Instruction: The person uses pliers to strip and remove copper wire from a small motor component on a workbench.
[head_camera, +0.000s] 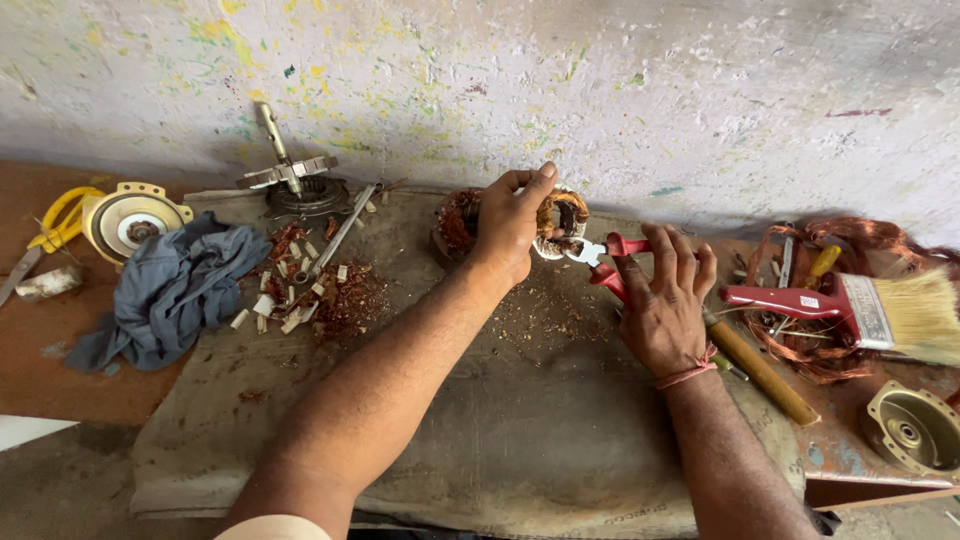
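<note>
Stator steadied in left hand grip, one red-handled pliers clenched in right hand

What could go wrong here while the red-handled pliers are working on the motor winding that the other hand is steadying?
The left hand grips the winding right beside the tip of the pliers, so a slip could nick its fingers. The right hand may jerk back if the wire gives suddenly. Loose copper wire lies close and might snag.
</note>
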